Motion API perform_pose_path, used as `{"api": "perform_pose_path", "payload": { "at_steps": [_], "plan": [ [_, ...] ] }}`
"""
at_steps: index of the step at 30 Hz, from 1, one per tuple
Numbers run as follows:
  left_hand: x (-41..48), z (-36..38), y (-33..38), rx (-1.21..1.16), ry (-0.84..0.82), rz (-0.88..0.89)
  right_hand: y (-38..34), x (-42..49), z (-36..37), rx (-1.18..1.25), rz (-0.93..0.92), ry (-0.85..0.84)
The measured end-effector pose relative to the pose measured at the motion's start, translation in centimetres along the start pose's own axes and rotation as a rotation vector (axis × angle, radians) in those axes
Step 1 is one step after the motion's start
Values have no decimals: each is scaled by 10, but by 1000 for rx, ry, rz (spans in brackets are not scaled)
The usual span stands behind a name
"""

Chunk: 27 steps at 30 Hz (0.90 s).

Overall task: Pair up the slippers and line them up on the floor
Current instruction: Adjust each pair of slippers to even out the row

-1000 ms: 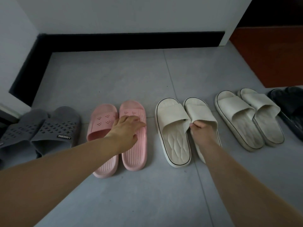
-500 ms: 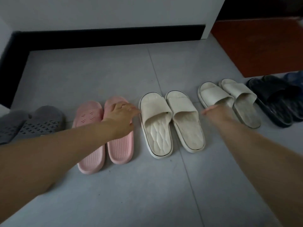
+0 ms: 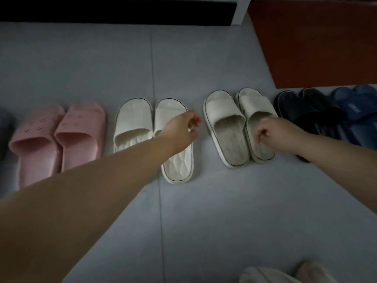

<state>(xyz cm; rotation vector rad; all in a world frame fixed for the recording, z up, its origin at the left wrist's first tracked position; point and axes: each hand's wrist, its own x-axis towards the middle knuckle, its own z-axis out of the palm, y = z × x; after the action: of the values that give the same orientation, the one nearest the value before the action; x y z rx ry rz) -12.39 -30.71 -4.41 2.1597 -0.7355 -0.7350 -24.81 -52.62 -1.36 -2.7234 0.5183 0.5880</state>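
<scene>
Slipper pairs stand in a row on the grey tile floor (image 3: 204, 221). A pink pair (image 3: 57, 135) is on the left, then a white pair (image 3: 134, 123), then a second, dirtier white pair (image 3: 228, 127). My left hand (image 3: 183, 127) hovers over the right slipper of the first white pair, fingers curled, holding nothing. My right hand (image 3: 271, 135) is a fist over the footbed of the second pair's right slipper, just below its strap. Nothing shows between its fingers.
A dark pair (image 3: 306, 115) and a blue pair (image 3: 359, 111) continue the row to the right. A grey slipper (image 3: 4, 139) peeks in at the left edge. A red-brown floor area (image 3: 316, 37) lies behind on the right, a black skirting (image 3: 122, 11) at the back.
My right hand let go of the first white pair's strap and moved right to the second white pair. My left hand left the pink slipper and crossed to the first white pair. The view shifted right.
</scene>
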Motion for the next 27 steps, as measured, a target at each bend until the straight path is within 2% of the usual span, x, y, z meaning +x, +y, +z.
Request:
{"api": "perform_pose_path", "payload": {
  "at_steps": [2, 3, 4, 6, 8, 10, 12, 16, 27],
  "plan": [
    [11, 17, 11, 28, 104, -62, 27, 27, -1, 74, 27, 219],
    [18, 22, 17, 50, 138, -107, 41, 41, -5, 107, 97, 286],
    [27, 27, 21, 68, 160, -159, 54, 55, -8, 134, 191, 282],
    [48, 41, 28, 109, 149, -292, 79, 78, -9, 103, 290, 134],
    [69, 62, 36, 156, 60, -440, 98, 93, -3, 80, 235, 32],
    [81, 87, 43, 209, 7, -514, 112, 99, 9, 121, 153, 55],
    [83, 101, 44, 223, 90, -546, 117, 98, 13, 168, 101, 88],
    [74, 103, 39, 236, 245, -516, 121, 92, 4, 226, 15, 21],
    [62, 103, 40, 279, 332, -611, 116, 80, 4, 293, -109, -105]
  ]
}}
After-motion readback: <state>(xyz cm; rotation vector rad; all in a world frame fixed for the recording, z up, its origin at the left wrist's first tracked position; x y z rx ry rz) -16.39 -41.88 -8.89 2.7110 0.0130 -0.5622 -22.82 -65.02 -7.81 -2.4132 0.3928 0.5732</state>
